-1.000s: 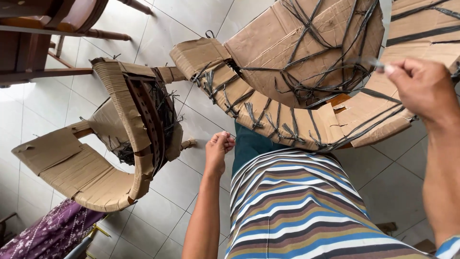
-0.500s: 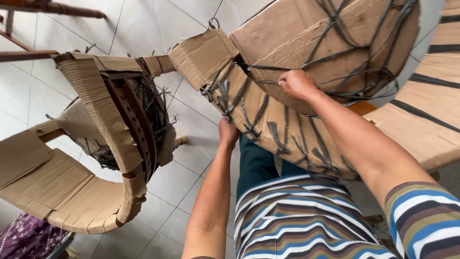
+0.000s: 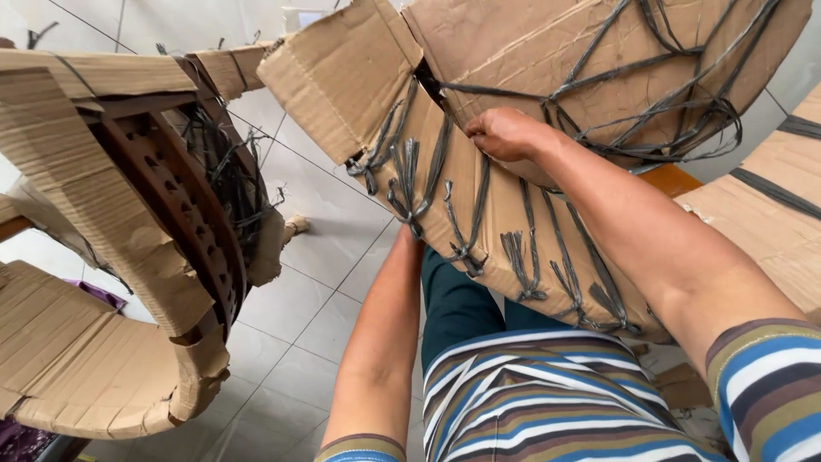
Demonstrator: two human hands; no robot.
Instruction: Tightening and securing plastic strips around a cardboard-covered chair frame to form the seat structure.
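1. Watching the right hand (image 3: 506,135): it is closed, fingers curled around grey plastic strapping (image 3: 599,111) on the curved brown cardboard-wrapped chair (image 3: 513,188) it rests on.
2. I cannot see the left hand, which is hidden under that wrapped piece; its grip I cannot tell.
3. Progress, as I judge it: cardboard and ties all remain on, so unwrapping has barely begun.
4. A second wrapped chair (image 3: 128,214) to the left of the arms shows dark wood, partly bared.
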